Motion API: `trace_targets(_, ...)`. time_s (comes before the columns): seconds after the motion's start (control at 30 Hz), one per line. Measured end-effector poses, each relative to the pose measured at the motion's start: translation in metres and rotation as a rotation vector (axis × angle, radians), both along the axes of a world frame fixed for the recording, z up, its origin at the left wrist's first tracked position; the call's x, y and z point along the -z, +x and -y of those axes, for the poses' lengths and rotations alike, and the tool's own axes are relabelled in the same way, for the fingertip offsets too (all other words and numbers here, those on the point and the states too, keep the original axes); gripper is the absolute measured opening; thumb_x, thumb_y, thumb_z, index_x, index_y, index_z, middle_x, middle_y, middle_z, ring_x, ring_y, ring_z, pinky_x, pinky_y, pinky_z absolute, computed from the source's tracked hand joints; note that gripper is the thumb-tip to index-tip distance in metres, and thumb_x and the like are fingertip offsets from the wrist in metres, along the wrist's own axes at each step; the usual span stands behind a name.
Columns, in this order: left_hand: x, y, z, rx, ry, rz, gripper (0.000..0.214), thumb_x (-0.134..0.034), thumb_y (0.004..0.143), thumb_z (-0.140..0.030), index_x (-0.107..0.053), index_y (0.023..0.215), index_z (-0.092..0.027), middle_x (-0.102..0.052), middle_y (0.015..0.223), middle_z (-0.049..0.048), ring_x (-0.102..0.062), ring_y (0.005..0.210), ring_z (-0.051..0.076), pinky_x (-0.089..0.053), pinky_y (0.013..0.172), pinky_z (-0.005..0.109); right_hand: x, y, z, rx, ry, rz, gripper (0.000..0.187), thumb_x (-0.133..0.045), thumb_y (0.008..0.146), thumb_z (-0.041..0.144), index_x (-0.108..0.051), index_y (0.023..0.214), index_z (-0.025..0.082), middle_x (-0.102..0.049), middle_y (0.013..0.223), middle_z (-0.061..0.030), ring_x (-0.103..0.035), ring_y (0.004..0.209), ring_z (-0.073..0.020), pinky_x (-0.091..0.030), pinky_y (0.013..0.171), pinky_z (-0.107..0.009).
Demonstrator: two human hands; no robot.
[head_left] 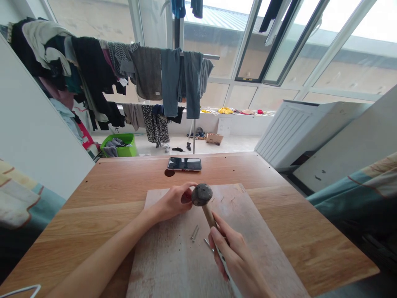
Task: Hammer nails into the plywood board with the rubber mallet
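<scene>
- Head view, and it's hammering on the board (182, 265), flat on the table (325, 231).
- Three standing nails (222, 199) rise in a row near the board's far edge. All their shanks show, so none is flush; how deep they sit, I can't tell.
- Two loose nails (195, 234) lie side by side around the board's middle, plainly not driven. A metal piece (208, 243) pokes out just beside them, partly covered; another nail, maybe.
- Call it partway, I'd say: a row begun, spares waiting, plenty of bare board.
- Right hand (235, 250) over the board's right half, fingers wrapped firmly around the handle of the hammer (202, 195), whose head shows over the board's far half.
- Left hand (173, 202) at the board's far left part, thumb and forefinger curled into a narrow gap. Tips vanish behind the hammer's head, so whether they pinch a nail, I can't tell.
- Phone (184, 164) lies past the board's far edge, apart from it all.
</scene>
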State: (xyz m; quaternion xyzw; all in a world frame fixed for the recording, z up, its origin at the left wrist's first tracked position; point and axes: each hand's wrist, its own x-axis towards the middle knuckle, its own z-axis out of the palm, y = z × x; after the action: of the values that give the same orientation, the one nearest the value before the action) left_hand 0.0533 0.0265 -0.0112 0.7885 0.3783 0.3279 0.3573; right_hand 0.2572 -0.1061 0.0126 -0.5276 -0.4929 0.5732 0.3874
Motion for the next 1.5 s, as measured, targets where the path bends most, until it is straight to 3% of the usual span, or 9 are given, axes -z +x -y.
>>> trace_targets(0.13, -0.025, -0.004, 0.007, -0.006, 0.15, -0.213, 0.02, -0.069, 0.083, -0.02, -0.058, 0.099, -0.019, -0.064, 0.084, -0.0013, -0.058, 0.065, 0.012, -0.047, 0.059, 0.023, -0.006, 0.001, 0.001, 0.107, 0.009, -0.099, 0.064, -0.058, 0.095, 0.055, -0.052, 0.148, 0.019, -0.055, 0.07, 0.0062, -0.04, 0.033, -0.0023, -0.031, 0.03, -0.013)
trace_targets(0.3, -0.053, 0.003, 0.039, 0.356, 0.647, -0.606, 0.012, -0.061, 0.089, -0.007, -0.06, 0.092, -0.018, -0.066, 0.096, 0.0049, -0.065, 0.083, 0.019, -0.051, 0.072, 0.029, -0.013, 0.004, 0.0, 0.212, 0.005, -0.138, 0.063, -0.062, 0.092, 0.058, -0.057, 0.143, 0.02, -0.054, 0.068, 0.0068, -0.04, 0.034, -0.0033, -0.035, 0.029, -0.014)
trace_targets(0.43, -0.043, 0.003, 0.067, 0.435, 1.008, -0.641, 0.011, -0.056, 0.097, -0.011, -0.065, 0.101, -0.014, -0.072, 0.094, 0.0094, -0.068, 0.093, 0.022, -0.053, 0.083, 0.033, -0.013, 0.007, -0.002, 0.195, 0.026, -0.115, 0.062, -0.062, 0.092, 0.06, -0.06, 0.139, 0.02, -0.052, 0.067, 0.0071, -0.039, 0.035, -0.0035, -0.037, 0.029, -0.014)
trace_targets(0.53, -0.029, -0.001, 0.079, 0.399, 1.121, -0.602, 0.019, -0.053, 0.1, -0.013, -0.068, 0.11, -0.01, -0.075, 0.099, 0.0123, -0.068, 0.103, 0.024, -0.052, 0.092, 0.033, -0.011, 0.007, -0.003, 0.172, 0.023, -0.118, 0.061, -0.061, 0.093, 0.06, -0.059, 0.138, 0.019, -0.053, 0.068, 0.0069, -0.038, 0.035, -0.003, -0.037, 0.029, -0.014)
trace_targets(0.6, -0.024, -0.003, 0.082, 0.391, 1.14, -0.614, 0.019, -0.052, 0.1, -0.013, -0.069, 0.109, -0.01, -0.075, 0.098, 0.0122, -0.069, 0.096, 0.023, -0.053, 0.088, 0.033, -0.01, 0.006, -0.002, 0.173, 0.023, -0.123, 0.061, -0.06, 0.093, 0.06, -0.059, 0.138, 0.019, -0.053, 0.069, 0.0066, -0.038, 0.035, -0.0026, -0.037, 0.029, -0.014)
trace_targets(0.83, -0.029, 0.005, 0.079, 0.396, 1.119, -0.637, 0.013, -0.059, 0.096, -0.013, -0.067, 0.087, -0.015, -0.068, 0.079, 0.0059, -0.061, 0.07, 0.018, -0.049, 0.068, 0.031, -0.006, 0.004, -0.004, 0.213, 0.036, -0.117, 0.066, -0.061, 0.093, 0.06, -0.053, 0.145, 0.019, -0.054, 0.068, 0.0066, -0.04, 0.035, -0.0039, -0.037, 0.029, -0.014)
trace_targets(1.23, -0.042, 0.005, 0.074, 0.381, 0.963, -0.629, 0.015, -0.063, 0.094, -0.011, -0.061, 0.08, -0.017, -0.062, 0.079, 0.0041, -0.058, 0.075, 0.02, -0.043, 0.069, 0.033, -0.016, 0.003, -0.004, 0.182, 0.018, -0.069, 0.074, -0.06, 0.089, 0.068, -0.055, 0.14, 0.015, -0.053, 0.065, 0.0064, -0.036, 0.035, -0.0038, -0.036, 0.029, -0.015)
trace_targets(1.33, -0.036, -0.003, 0.058, 0.281, 0.758, -0.472, 0.015, -0.058, 0.095, -0.01, -0.06, 0.083, -0.018, -0.065, 0.081, 0.0033, -0.06, 0.076, 0.018, -0.045, 0.072, 0.03, -0.017, 0.003, -0.004, 0.189, 0.018, -0.075, 0.073, -0.06, 0.089, 0.068, -0.056, 0.139, 0.015, -0.053, 0.067, 0.0063, -0.037, 0.035, -0.0036, -0.036, 0.029, -0.015)
trace_targets(1.5, -0.011, -0.018, 0.028, -0.1, 0.218, -0.078, 0.021, -0.057, 0.094, -0.019, -0.066, 0.113, -0.021, -0.071, 0.086, -0.0005, -0.065, 0.074, 0.014, -0.051, 0.073, 0.025, -0.015, 0.003, -0.003, 0.194, 0.018, -0.058, 0.07, -0.06, 0.089, 0.066, -0.058, 0.138, 0.016, -0.054, 0.068, 0.006, -0.037, 0.035, -0.0033, -0.036, 0.03, -0.015)
